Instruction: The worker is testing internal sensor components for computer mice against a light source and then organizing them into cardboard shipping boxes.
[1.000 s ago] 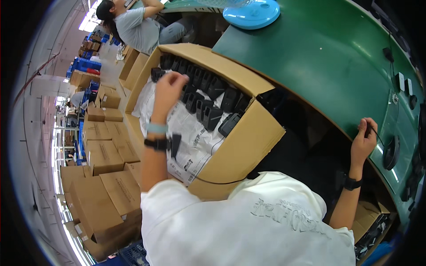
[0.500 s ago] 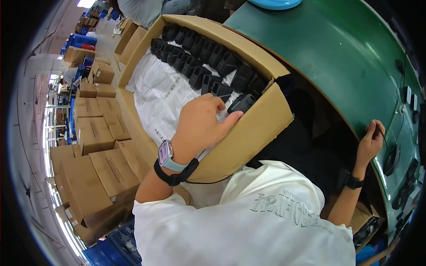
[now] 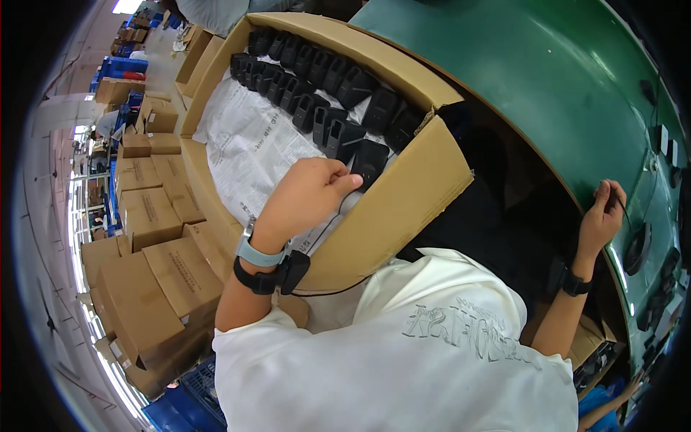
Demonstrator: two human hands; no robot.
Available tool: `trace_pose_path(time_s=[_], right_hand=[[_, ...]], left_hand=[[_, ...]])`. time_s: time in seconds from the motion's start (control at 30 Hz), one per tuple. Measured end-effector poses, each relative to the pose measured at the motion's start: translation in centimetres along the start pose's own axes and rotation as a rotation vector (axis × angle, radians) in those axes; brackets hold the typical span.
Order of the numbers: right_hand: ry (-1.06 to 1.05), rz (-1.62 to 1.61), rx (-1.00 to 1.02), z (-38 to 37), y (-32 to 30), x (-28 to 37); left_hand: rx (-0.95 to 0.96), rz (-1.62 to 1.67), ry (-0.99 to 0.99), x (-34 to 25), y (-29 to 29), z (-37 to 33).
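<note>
My left hand (image 3: 311, 193) reaches into an open cardboard box (image 3: 425, 180) on my left. Its thumb and fingers close on the near edge of a black plastic housing (image 3: 371, 160). That piece stands at the near end of rows of similar black housings (image 3: 299, 93), set on printed white paper (image 3: 245, 137). Part of the grip is hidden behind the hand. At the green table's edge, my right hand (image 3: 602, 217) is closed in a pinch. A thin black cable (image 3: 625, 214) runs from its fingers; the fingertips are partly hidden.
Stacked cardboard cartons (image 3: 162, 273) stand left of the box, with a blue crate (image 3: 198, 392) below them. The green table (image 3: 504, 79) curves along the right, bearing black devices (image 3: 638, 248) and cables. Another person's arm (image 3: 612, 410) shows at the lower right.
My left hand has shifted slightly left with the housing, which now stands more upright beside the row. My right hand stays at the table edge, raised slightly.
</note>
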State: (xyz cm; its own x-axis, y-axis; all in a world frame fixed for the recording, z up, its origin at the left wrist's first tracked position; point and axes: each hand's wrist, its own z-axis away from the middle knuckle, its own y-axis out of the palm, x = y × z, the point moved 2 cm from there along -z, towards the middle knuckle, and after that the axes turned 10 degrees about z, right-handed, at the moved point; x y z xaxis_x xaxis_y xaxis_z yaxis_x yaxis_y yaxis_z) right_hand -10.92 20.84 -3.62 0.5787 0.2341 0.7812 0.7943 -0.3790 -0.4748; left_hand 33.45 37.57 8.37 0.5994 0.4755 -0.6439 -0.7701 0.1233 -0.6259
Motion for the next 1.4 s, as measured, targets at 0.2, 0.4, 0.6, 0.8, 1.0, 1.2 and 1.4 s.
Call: trace_pose_path(time_s=[0.2,0.4,0.6,0.8,1.0,1.2,1.4], right_hand=[[0.003,0.011,-0.015,0.0,-0.1,-0.6],[0.011,0.009,-0.011,0.3,-0.2,-0.2],[0.018,-0.024,0.009,0.3,-0.1,-0.3],[0.010,-0.037,0.016,0.2,-0.2,-0.6],[0.021,-0.054,-0.005,0.3,-0.2,-0.7],[0.034,-0.033,0.000,0.3,-0.2,-0.8],[0.031,-0.072,0.012,0.4,-0.1,-0.6]], left_hand=[[-0.224,-0.247,0.014,-0.6,0.3,0.4],[-0.322,-0.295,0.326,1.5,-0.4,-0.2],[-0.373,0.551,0.164,7.3,-2.7,-3.8],[-0.502,0.538,0.064,6.9,-3.9,-5.7],[-0.562,-0.166,-0.044,5.8,-5.4,-6.7],[-0.521,-0.160,0.401,10.4,-9.2,-9.4],[-0.666,0.570,0.120,12.7,-11.1,-10.7]])
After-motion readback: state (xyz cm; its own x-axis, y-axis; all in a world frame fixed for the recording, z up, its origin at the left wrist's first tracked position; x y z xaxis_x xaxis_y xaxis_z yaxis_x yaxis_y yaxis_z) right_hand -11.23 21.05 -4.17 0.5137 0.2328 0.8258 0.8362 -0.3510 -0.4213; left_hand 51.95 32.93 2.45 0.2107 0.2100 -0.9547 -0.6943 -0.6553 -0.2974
